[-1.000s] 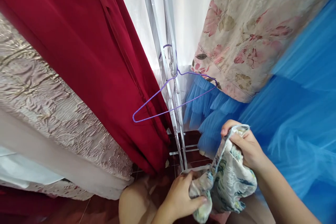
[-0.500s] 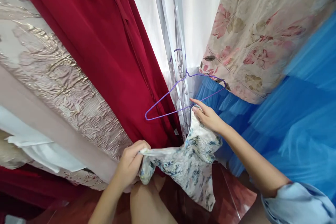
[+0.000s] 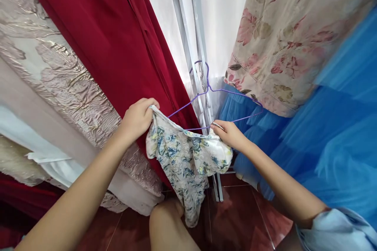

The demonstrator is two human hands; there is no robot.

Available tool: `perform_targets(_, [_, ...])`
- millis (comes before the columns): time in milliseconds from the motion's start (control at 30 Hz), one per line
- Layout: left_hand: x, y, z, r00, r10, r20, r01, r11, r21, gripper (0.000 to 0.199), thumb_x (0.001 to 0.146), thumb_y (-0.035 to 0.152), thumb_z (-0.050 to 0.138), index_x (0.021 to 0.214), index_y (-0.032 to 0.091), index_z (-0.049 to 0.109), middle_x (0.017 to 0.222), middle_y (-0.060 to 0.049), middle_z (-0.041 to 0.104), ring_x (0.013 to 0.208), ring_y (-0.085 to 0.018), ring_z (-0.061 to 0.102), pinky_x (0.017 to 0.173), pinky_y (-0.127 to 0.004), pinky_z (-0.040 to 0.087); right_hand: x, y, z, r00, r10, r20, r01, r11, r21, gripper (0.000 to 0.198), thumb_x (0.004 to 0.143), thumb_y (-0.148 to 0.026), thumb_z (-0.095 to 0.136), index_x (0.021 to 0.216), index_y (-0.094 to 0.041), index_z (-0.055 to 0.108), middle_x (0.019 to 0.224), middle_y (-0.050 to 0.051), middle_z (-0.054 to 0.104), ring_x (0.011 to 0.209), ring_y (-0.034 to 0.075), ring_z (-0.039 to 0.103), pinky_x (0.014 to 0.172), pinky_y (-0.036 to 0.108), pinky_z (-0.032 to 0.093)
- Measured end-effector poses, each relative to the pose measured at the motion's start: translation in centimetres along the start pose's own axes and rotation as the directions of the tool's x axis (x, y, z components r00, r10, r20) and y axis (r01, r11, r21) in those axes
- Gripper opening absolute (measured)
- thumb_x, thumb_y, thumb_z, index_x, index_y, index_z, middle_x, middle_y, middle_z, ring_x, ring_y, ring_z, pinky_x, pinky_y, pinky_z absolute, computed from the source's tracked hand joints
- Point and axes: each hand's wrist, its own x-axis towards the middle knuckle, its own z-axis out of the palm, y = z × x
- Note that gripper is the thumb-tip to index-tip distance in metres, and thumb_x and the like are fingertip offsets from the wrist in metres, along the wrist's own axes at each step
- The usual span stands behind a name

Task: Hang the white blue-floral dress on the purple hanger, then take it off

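A small white garment with a blue and yellow floral print [image 3: 182, 153] hangs stretched between my hands, its lower end dangling in front of my knee. My left hand [image 3: 138, 115] is closed on its upper left corner. With my right hand [image 3: 228, 133] I pinch its upper right edge. Behind the garment a purple wire hanger [image 3: 235, 92] hangs from a pale metal rack post [image 3: 196, 23]. The garment's top overlaps the hanger's lower left part; whether the hanger passes inside the cloth I cannot tell.
Long gowns hang on both sides: a dark red one [image 3: 118, 47] and a textured pink-gold one [image 3: 73, 74] at left, a beige floral one [image 3: 273, 47] and a blue tulle one [image 3: 330, 125] at right. Below lies a dark red tiled floor [image 3: 232, 211].
My left hand has risen with its corner of the garment, levelling the top edge. My right hand has lowered slightly. The cloth now overlaps the hanger's left part.
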Motion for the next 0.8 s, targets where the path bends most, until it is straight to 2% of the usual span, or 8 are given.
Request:
perform_targets(100, [2.3, 0.8, 2.3, 1.0, -0.025, 0.007, 0.025, 0.997, -0.078, 0.031, 0.079, 0.01, 0.042, 0.085, 0.021, 0.07, 0.096, -0.006, 0.068, 0.091, -0.024, 0.064, 0.086, -0.034, 0.048, -0.4, -0.5, 0.3, 1.0, -0.004, 0.014, 0.004, 1.0, 0.013, 0.033, 0.098, -0.037, 0.047, 0.069, -0.021, 0.052, 0.062, -0.003, 0.05, 0.06, 0.015, 0.045, 0.06, 0.025, 0.032])
perform_targets(233, [4.0, 3.5, 5.2, 0.996, 0.088, -0.012, -0.087, 0.953, -0.29, 0.031, 0.081, 0.009, 0.044, 0.088, 0.019, 0.073, 0.108, -0.008, 0.068, 0.11, -0.023, 0.061, 0.102, -0.038, 0.046, -1.0, -1.2, 1.0, 1.0, 0.02, -0.008, -0.02, 1.0, 0.012, 0.03, 0.098, -0.035, 0.049, 0.072, -0.021, 0.055, 0.066, -0.001, 0.055, 0.064, 0.016, 0.051, 0.063, 0.024, 0.034])
perform_targets(300, [4.1, 5.0, 6.0, 0.994, 0.099, -0.046, -0.109, 0.92, -0.377, 0.025, 0.087, 0.018, 0.049, 0.096, 0.018, 0.072, 0.112, -0.008, 0.066, 0.103, -0.021, 0.063, 0.096, -0.035, 0.05, -1.1, -1.4, 1.3, 0.999, 0.037, -0.025, -0.037, 0.999, 0.009, 0.03, 0.098, -0.035, 0.05, 0.072, -0.021, 0.056, 0.065, 0.0, 0.055, 0.064, 0.017, 0.052, 0.063, 0.024, 0.034])
perform_targets(400, [3.5, 6.3, 6.6, 0.989, 0.031, -0.143, -0.072, 0.954, -0.292, 0.024, 0.087, 0.031, 0.062, 0.107, 0.021, 0.069, 0.117, -0.007, 0.062, 0.083, -0.016, 0.062, 0.08, -0.031, 0.051, -1.3, -1.5, 1.3, 0.997, 0.056, -0.05, -0.056, 0.998, 0.009, 0.03, 0.098, -0.036, 0.05, 0.073, -0.021, 0.059, 0.065, 0.0, 0.058, 0.065, 0.018, 0.054, 0.064, 0.024, 0.036])
perform_targets(500, [2.3, 6.3, 7.1, 0.979, -0.129, -0.158, 0.077, 0.952, -0.297, 0.019, 0.087, 0.036, 0.065, 0.095, 0.018, 0.065, 0.082, -0.001, 0.063, 0.062, -0.012, 0.053, 0.063, -0.026, 0.043, -1.7, -1.4, 0.8, 0.997, 0.049, -0.062, -0.047, 0.998, 0.043, 0.03, 0.099, -0.036, 0.048, 0.082, -0.021, 0.068, 0.072, 0.002, 0.066, 0.071, 0.019, 0.06, 0.068, 0.026, 0.041])
perform_targets(600, [1.0, 5.7, 7.3, 0.976, -0.161, -0.144, 0.091, 0.911, -0.402, 0.031, 0.093, 0.039, 0.057, 0.071, 0.018, 0.055, 0.059, 0.004, 0.048, 0.054, -0.01, 0.044, 0.054, -0.024, 0.033, -2.5, -1.5, -0.9, 0.997, 0.052, -0.061, -0.043, 0.989, 0.139, 0.029, 0.096, -0.038, 0.055, 0.113, -0.023, 0.073, 0.097, 0.005, 0.075, 0.083, 0.022, 0.066, 0.077, 0.03, 0.047])
perform_targets(667, [0.5, 5.5, 7.2, 0.978, -0.115, -0.174, 0.038, 0.918, -0.394, 0.039, 0.095, 0.042, 0.057, 0.064, 0.018, 0.051, 0.057, 0.004, 0.042, 0.054, -0.009, 0.039, 0.054, -0.024, 0.03, -3.5, -1.7, -2.9, 0.999, 0.03, -0.034, -0.023, 0.981, 0.19, 0.047, 0.088, -0.036, 0.066, 0.134, -0.025, 0.064, 0.115, 0.006, 0.073, 0.09, 0.023, 0.066, 0.081, 0.032, 0.049])
perform_targets(800, [0.2, 5.2, 6.5, 0.977, -0.022, -0.214, -0.038, 0.962, -0.272, 0.046, 0.094, 0.042, 0.059, 0.057, 0.017, 0.046, 0.055, 0.005, 0.034, 0.053, -0.008, 0.034, 0.053, -0.024, 0.027, -5.0, -1.2, -8.4, 0.999, -0.005, -0.053, 0.016, 0.977, 0.214, 0.069, 0.073, -0.015, 0.064, 0.141, -0.024, 0.054, 0.102, 0.003, 0.07, 0.072, 0.018, 0.06, 0.064, 0.027, 0.046])
